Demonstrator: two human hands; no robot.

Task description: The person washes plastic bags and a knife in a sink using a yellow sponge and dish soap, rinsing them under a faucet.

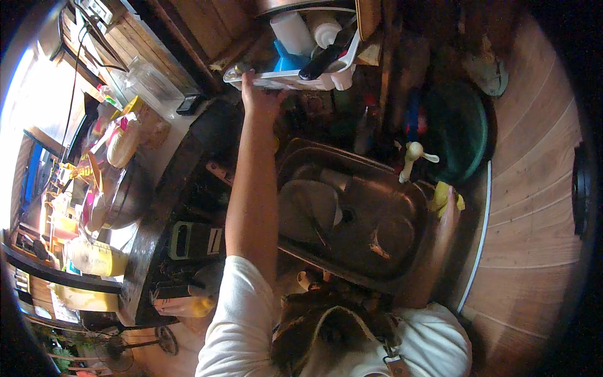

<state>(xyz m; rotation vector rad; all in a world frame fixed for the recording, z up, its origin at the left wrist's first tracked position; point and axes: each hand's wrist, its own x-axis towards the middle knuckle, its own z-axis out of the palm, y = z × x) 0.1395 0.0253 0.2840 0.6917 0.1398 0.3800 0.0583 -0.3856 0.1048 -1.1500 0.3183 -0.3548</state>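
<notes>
My left hand (260,98) reaches up and grips the front rim of a white plastic basket (325,83), thumb over the edge. In the basket are a blue funnel (288,60), a whitish cup (293,33), a white bottle-like container (327,34) and a black-handled utensil (321,62). My right hand (450,212) holds a yellow sponge or cloth (443,197) beside the sink's right edge. Below the basket, a metal sink (365,195) contains a pale plate-like item (301,200), a thin utensil (316,230), a cup (335,178) and a round see-through dish (395,235).
A cream faucet (414,151) rises at the sink's back right corner, near a dark green basin (473,136). Wooden panelling (527,226) bounds the right side. On the left counter stand a clear container (153,87), a dark pot (129,195) and a yellowish measuring jug (101,258).
</notes>
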